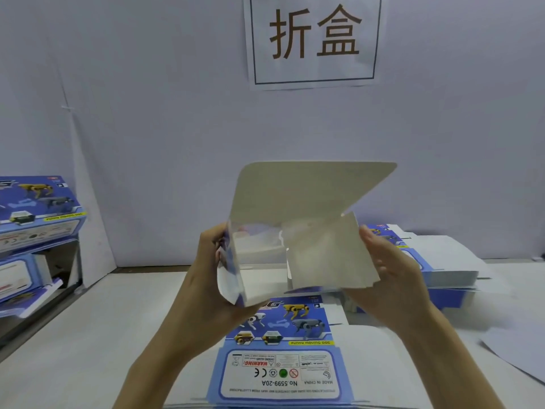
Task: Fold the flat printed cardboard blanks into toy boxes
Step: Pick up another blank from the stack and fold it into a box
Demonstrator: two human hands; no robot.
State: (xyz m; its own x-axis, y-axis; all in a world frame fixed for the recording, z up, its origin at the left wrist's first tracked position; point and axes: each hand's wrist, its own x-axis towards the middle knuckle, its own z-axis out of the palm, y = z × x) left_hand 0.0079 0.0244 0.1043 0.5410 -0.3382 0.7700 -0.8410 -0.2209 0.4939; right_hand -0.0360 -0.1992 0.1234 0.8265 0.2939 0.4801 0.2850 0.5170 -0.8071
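Note:
I hold a half-opened cardboard box blank (309, 202) in the air, its plain grey inside facing me and a large flap standing up at the top. My left hand (212, 278) grips the blank's left side, thumb on the inner edge, fingers behind. My right hand (392, 276) supports the right panel, its fingers spread along the outer face and its thumb on the panel's edge. Below my hands a stack of flat blue printed blanks (280, 364) with robot-dog pictures lies on the table.
Folded blue toy boxes (35, 219) are stacked at the left edge. Another pile of flat blanks (442, 261) lies at the right by the wall. A paper sign (314, 39) hangs on the grey wall. A white sheet (525, 352) lies at the right.

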